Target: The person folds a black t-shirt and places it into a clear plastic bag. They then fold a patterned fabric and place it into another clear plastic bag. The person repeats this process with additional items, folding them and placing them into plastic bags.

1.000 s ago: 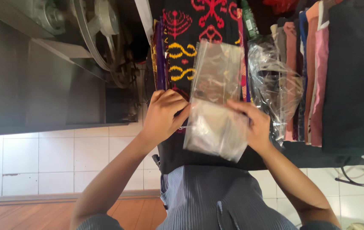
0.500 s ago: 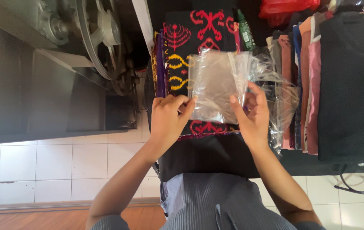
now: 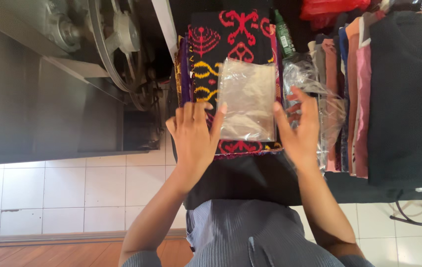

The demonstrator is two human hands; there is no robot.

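Two open hands flank a clear plastic bag (image 3: 247,101) lying flat on patterned black, red and yellow cloth (image 3: 231,39) on a dark table (image 3: 250,178) over white floor tiles (image 3: 72,193). The bag's long axis runs away from the person. The left hand (image 3: 193,141) and right hand (image 3: 297,131) touch its sides with spread fingers, gripping nothing.

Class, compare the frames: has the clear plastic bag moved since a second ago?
Yes. The clear plastic bag has moved up off the black cloth edge and now lies flat on the patterned fabric.
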